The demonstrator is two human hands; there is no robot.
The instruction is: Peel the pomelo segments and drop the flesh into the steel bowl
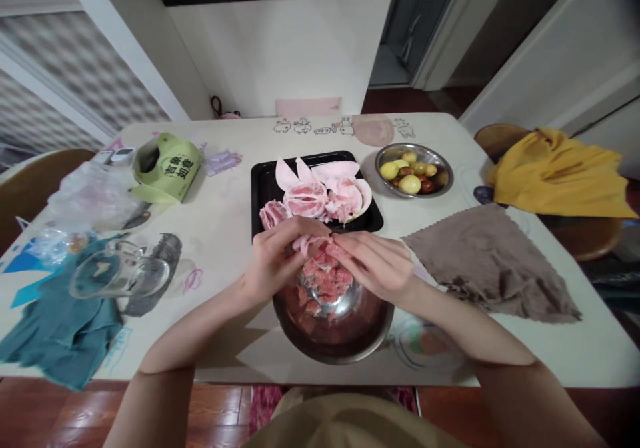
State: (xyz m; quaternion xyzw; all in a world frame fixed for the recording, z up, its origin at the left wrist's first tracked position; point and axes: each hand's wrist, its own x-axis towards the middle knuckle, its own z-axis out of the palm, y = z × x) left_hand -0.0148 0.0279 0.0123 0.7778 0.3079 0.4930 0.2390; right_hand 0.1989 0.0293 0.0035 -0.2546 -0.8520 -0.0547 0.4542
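Both my hands meet over a steel bowl (334,341) that holds several pink pomelo flesh pieces (327,281). My left hand (277,251) and my right hand (375,261) pinch the same pomelo segment (313,243), fingers closed on its pale skin. Just beyond the hands lies a black tray (260,181) with pomelo peel and unpeeled segments (320,195).
A small steel bowl of yellow and brown fruits (414,169) stands at the back right. A brown cloth (487,265) lies to the right, a yellow cloth (555,171) on a chair. On the left are a glass jug (117,275), a teal cloth (60,331), plastic bags (90,198) and a green cap (167,167).
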